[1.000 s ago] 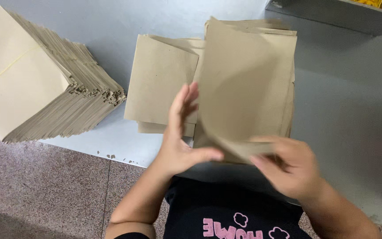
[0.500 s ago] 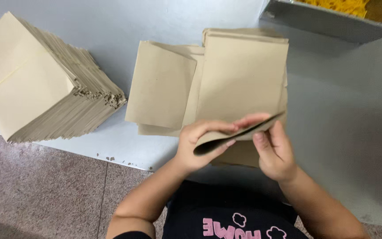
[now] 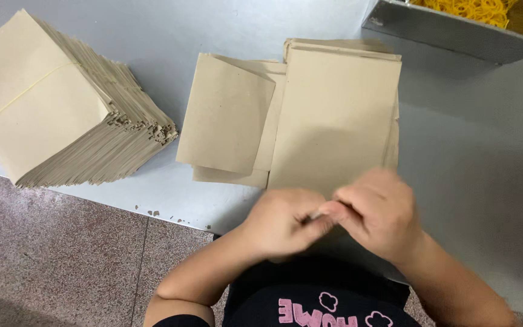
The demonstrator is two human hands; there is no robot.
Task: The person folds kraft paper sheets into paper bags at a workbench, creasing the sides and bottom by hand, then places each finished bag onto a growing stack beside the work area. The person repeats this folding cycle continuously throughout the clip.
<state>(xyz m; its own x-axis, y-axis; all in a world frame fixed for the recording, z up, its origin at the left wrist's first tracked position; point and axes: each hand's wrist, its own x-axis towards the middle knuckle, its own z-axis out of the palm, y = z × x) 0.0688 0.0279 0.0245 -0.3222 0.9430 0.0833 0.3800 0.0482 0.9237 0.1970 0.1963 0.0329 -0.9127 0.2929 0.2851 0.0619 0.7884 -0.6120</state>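
Both my hands meet at the near edge of a stack of brown paper sheets (image 3: 334,115) on the grey table (image 3: 479,157). My left hand (image 3: 282,221) and my right hand (image 3: 376,213) are closed, fingertips touching, pinching the near edge of a brown paper sheet. That sheet is almost wholly hidden under my hands. To the left of the stack lies a small pile of folded brown sheets (image 3: 225,121), partly overlapping it.
A thick bundle of folded brown paper (image 3: 49,103), bound by a thin yellow rubber band, sits at the table's left end. A grey metal tray (image 3: 449,36) holding yellow rubber bands (image 3: 473,9) stands at the back right. Tiled floor (image 3: 62,260) lies below the table edge.
The sheet I held up has been bent over and brought down to the table's near edge. My hands have closed together over it.
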